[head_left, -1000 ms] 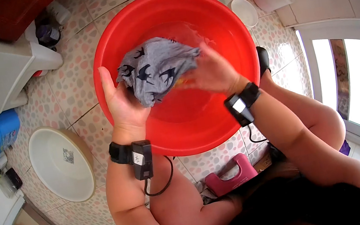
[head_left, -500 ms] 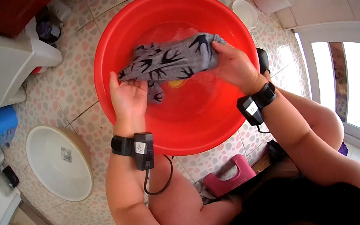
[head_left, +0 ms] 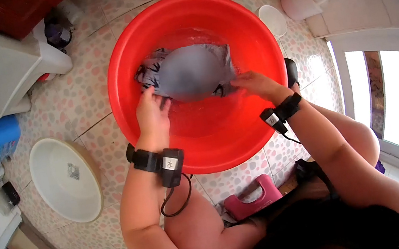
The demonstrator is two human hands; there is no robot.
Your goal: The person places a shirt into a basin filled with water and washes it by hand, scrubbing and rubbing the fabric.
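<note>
A wet grey cloth with black bird prints (head_left: pixel 191 72) is spread over the water in a large red basin (head_left: pixel 209 149). Its middle bulges upward, plain grey and blurred, while the prints show along the left side and at the lower edge. At the cloth's lower left edge is my left hand (head_left: pixel 152 115), its fingertips closed on the fabric. My right hand (head_left: pixel 258 85) pinches the right corner near the basin's right side. What kind of garment it is, I cannot tell. Each wrist wears a black strapped device with a cable.
On the tiled floor to the left sits a white basin (head_left: pixel 45 182), with a blue bucket (head_left: pixel 2 137) behind it. A small white bowl (head_left: pixel 273 21) and a pale jug (head_left: pixel 303 2) are at the back right. A pink plastic stool (head_left: pixel 254 199) is near my legs.
The cloth, held up stretched and printed side showing, has dropped lower and opened out, with a plain bulging part now on top. Both hands have moved down; the left also shifted right.
</note>
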